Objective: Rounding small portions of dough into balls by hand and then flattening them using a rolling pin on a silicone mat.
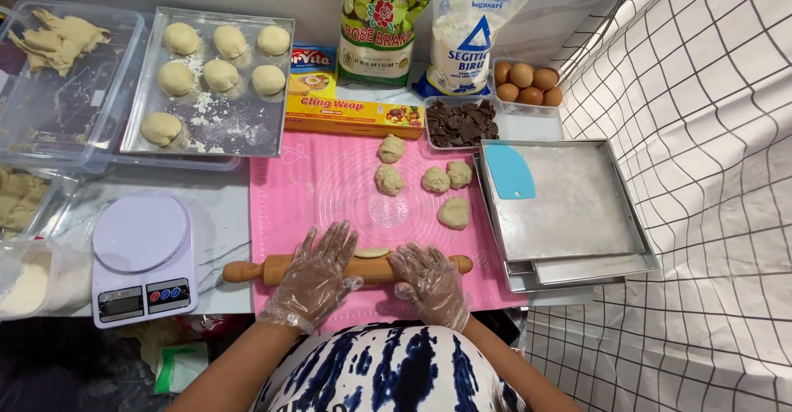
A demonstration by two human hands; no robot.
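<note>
Two gloved hands press flat on a wooden rolling pin (pixel 346 269) that lies across the near edge of a pink silicone mat (pixel 330 189). The left hand (pixel 318 276) is spread, palm down, over the pin's left half; the right hand (pixel 431 282) is spread the same way over its right half. Neither grips anything; the fingers lie open on the wood. Between the hands a small flattened piece of dough (pixel 372 253) peeks out from the far side of the pin, touching it.

The step in hand looks like rolling one portion flat. A further pass would call for even pressure from both palms and a straight push away from the body, so that the piece thins without sliding sideways.

Farther out on the mat sit five rough dough lumps (pixel 436 180), apart from one another. Just right of the mat stands a stack of square metal pans (pixel 577 214) with a blue plastic scraper (pixel 509 172) in the top one. Beyond the mat are a tray of chocolate pieces (pixel 460 122), a box of cling film (pixel 355 115), two flour bags (pixel 478 32) and brown eggs (pixel 528 84). To the far left, a floured metal tray (pixel 239 123) holds seven shaped dough balls (pixel 219 75). A white kitchen scale (pixel 142 255) stands on the counter (pixel 223 222) to the near left.
</note>
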